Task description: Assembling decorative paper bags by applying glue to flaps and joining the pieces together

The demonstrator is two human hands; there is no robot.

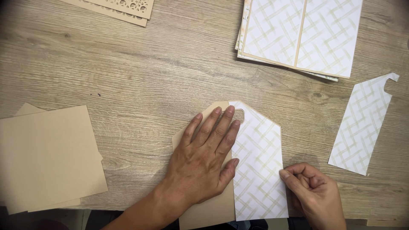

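The left hand (204, 157) lies flat, fingers spread, pressing the tan tag (200, 208); the right hand (313, 194), curled, pinches the edge of the lattice strip (260, 170) lying on that tag between the hands. A matching strip (364, 125) lies right of the right hand; patterned sheets (300, 34) sit above it; tan cards (47, 157) lie left of the left hand.

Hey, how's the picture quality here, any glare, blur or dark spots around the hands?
Head view: even, soft light, no glare; the left hand on the kraft tag and the right hand at the lattice-patterned paper piece are sharp, casting faint shadows on the wooden table; the corners darken slightly.
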